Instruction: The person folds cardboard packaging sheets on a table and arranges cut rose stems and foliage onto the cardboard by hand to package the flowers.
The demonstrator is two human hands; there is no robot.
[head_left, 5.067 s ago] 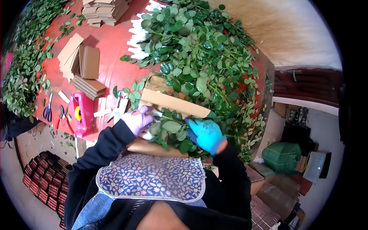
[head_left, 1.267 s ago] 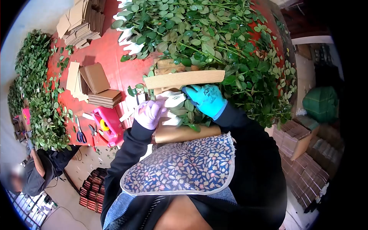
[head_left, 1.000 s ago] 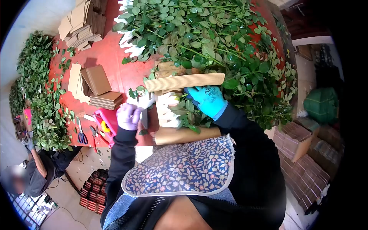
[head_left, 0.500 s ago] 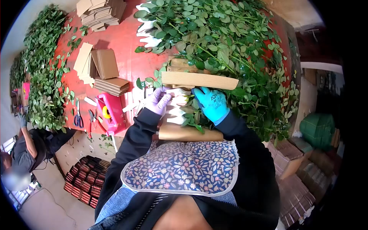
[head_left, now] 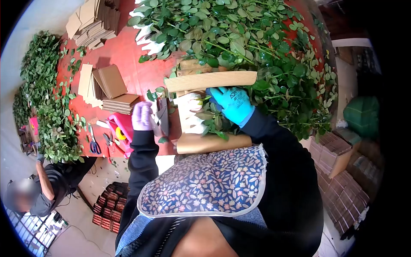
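My left hand (head_left: 142, 115), in a lilac glove, is over the table beside the pink tape dispenser (head_left: 121, 132); what its curled fingers hold, if anything, is too small to tell. Closed on the leafy stem of a flower (head_left: 195, 104) is my right hand (head_left: 233, 105), in a blue glove. The flower's pale head lies among white netted heads (head_left: 196, 126) on a cardboard sheet. Corrugated cardboard (head_left: 212, 80) stands behind them, and a rolled brown edge (head_left: 214, 143) lies in front, near the floral apron (head_left: 201, 184).
Leafy stems (head_left: 257, 43) cover the table's right side. Cardboard pieces (head_left: 109, 81) lie at the left, with scissors (head_left: 94, 143) and red pliers (head_left: 109, 143) nearer the edge. Another person (head_left: 43, 188) is at the far left, beside more foliage (head_left: 55, 98).
Since half a second ago, my left hand has moved left, away from the flower heads. My right hand stays at the stem. The camera view has shifted.
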